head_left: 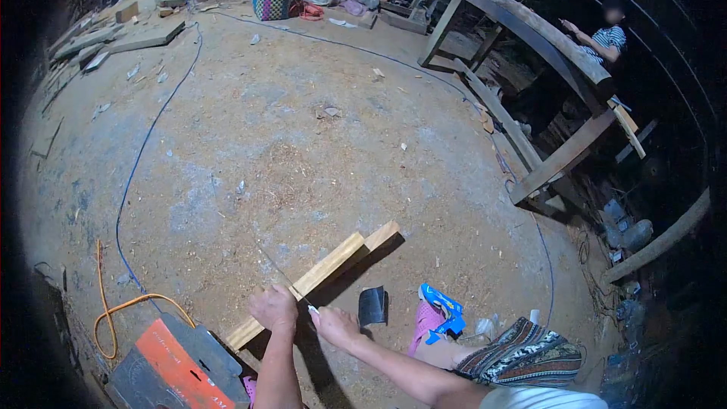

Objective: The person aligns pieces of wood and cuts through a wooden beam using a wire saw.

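A pale length of timber (pixel 331 263) lies slantwise low in front of me, and a second wooden piece (pixel 382 235) shows past its far end. My left hand (pixel 273 307) is closed over the timber, pressing on it from above. Just to the right, my right hand (pixel 335 327) grips a light-coloured handle. From it a thin saw blade (pixel 277 266), seen nearly edge-on, crosses the timber close to my left hand and points up and left. The saw's exact type is hard to make out.
An orange and dark box (pixel 178 363) and an orange cord (pixel 106 318) lie at lower left. A dark curved piece (pixel 372 306) and a blue packet (pixel 441 309) are right of my hands. A heavy wooden table (pixel 560 155) stands at right, a person (pixel 606 39) behind it. Blue cable (pixel 144 151) crosses the ground.
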A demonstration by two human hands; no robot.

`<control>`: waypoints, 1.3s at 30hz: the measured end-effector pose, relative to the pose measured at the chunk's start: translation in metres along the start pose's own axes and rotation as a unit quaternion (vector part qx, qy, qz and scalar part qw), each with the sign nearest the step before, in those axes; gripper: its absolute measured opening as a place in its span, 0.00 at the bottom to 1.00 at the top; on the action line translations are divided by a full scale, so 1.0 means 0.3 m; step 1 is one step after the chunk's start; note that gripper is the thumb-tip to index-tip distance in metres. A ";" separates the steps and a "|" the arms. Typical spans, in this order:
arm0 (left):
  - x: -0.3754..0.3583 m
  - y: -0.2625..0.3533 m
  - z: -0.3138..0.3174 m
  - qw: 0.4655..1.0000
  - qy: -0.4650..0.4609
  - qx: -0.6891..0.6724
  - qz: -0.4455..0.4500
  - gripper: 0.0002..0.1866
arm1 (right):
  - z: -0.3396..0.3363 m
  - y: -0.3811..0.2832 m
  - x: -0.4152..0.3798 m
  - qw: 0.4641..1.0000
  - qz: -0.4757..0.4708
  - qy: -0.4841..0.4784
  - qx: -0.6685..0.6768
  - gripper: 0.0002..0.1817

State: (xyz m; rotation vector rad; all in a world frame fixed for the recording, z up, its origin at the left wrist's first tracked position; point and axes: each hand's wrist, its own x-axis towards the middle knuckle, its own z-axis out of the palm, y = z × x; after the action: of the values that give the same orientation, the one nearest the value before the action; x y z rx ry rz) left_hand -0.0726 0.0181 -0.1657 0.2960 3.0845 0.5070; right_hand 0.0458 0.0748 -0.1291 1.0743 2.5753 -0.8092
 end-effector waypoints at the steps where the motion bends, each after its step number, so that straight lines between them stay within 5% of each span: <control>1: -0.005 0.002 -0.005 1.000 0.014 0.000 -0.007 0.18 | 0.011 0.001 -0.007 1.000 0.009 -0.014 -0.006 0.25; 11: -0.003 0.000 -0.022 1.000 0.012 0.000 0.013 0.19 | 0.009 0.002 -0.027 0.999 -0.020 0.033 0.033 0.26; 16: 0.002 -0.009 0.010 1.000 0.011 0.002 0.005 0.19 | 0.015 0.075 -0.152 0.999 0.033 -0.022 0.035 0.27; 23: -0.006 -0.011 0.004 0.999 0.041 -0.018 0.018 0.19 | -0.024 -0.035 0.001 0.997 0.007 -0.028 0.068 0.25; 26: -0.002 -0.003 -0.001 0.999 0.032 -0.008 0.013 0.18 | 0.067 0.075 -0.108 0.999 0.001 0.029 0.027 0.25; 29: -0.001 -0.008 0.012 1.000 0.005 -0.014 -0.003 0.19 | 0.064 0.098 -0.145 0.997 0.032 -0.044 0.046 0.25; 36: 0.002 0.000 -0.015 0.999 -0.040 0.009 0.008 0.19 | 0.023 0.013 -0.027 0.999 0.003 0.018 0.046 0.26; 39: 0.003 -0.010 0.023 1.000 -0.016 0.013 0.000 0.18 | -0.001 0.074 -0.159 0.996 0.048 -0.046 0.055 0.23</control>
State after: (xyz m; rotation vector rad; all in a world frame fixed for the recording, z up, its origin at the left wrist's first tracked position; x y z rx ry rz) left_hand -0.0738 0.0177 -0.1733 0.3008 3.0623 0.4578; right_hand 0.0951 0.0600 -0.1181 1.1524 2.4079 -0.9624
